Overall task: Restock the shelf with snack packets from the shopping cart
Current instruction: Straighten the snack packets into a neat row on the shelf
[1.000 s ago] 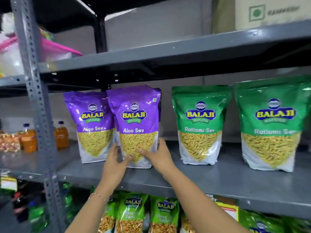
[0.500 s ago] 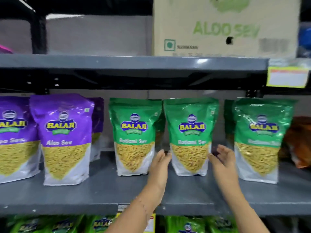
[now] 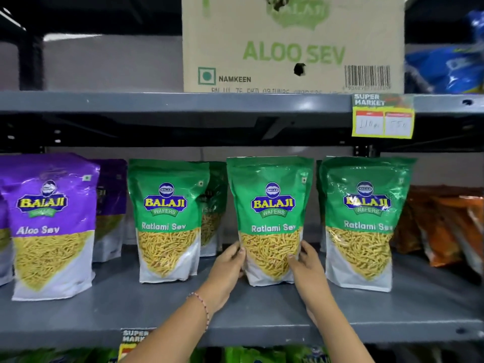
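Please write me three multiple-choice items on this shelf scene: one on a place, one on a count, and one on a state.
1. Where does the cardboard box marked ALOO SEV stand?
A. on the shelf above the packets
B. on the floor
C. among the purple packets

2. How many green Ratlami Sev packets stand in the front row?
A. one
B. three
C. six

3. What is the state of the middle green packet?
A. lying flat
B. torn open
C. upright, held at both lower sides

Answers:
1 A: the box rests on the upper shelf.
2 B: three green fronts face out.
3 C: the left hand and right hand hold its sides.
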`<state>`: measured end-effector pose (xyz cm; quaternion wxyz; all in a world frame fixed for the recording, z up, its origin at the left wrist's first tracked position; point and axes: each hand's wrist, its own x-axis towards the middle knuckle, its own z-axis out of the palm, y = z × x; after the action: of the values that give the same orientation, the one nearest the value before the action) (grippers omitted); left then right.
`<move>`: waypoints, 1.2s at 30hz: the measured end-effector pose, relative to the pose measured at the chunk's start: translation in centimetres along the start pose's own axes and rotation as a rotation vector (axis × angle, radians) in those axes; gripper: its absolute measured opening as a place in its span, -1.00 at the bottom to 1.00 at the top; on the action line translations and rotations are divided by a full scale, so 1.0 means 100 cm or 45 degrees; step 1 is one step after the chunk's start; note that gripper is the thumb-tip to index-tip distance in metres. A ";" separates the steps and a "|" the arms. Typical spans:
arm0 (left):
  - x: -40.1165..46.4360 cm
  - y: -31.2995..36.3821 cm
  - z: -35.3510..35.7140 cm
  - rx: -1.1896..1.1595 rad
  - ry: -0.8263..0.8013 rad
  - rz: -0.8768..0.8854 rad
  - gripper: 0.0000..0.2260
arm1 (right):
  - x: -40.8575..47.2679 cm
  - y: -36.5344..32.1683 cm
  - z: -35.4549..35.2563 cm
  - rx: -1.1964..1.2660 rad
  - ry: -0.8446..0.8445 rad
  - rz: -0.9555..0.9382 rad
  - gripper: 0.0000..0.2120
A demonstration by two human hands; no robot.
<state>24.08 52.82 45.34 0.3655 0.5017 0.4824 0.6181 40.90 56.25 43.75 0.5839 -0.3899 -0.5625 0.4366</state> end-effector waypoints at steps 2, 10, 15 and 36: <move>-0.001 -0.001 0.001 0.084 0.030 0.028 -0.72 | 0.001 -0.001 -0.003 0.078 0.082 0.003 -0.51; 0.001 -0.006 0.002 0.419 0.006 0.064 -0.71 | 0.009 -0.006 -0.017 -0.318 0.216 0.075 -0.60; 0.000 -0.007 0.002 0.268 -0.017 0.075 -0.73 | 0.000 -0.011 -0.014 -0.283 0.209 -0.020 -0.66; -0.013 0.007 -0.006 0.396 -0.013 0.111 -0.60 | -0.018 -0.024 -0.010 -0.091 0.264 -0.141 -0.59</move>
<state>23.84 51.26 45.62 0.2588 0.5759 0.5483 0.5484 42.11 53.79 45.39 0.6478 -0.4219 -0.5351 0.3407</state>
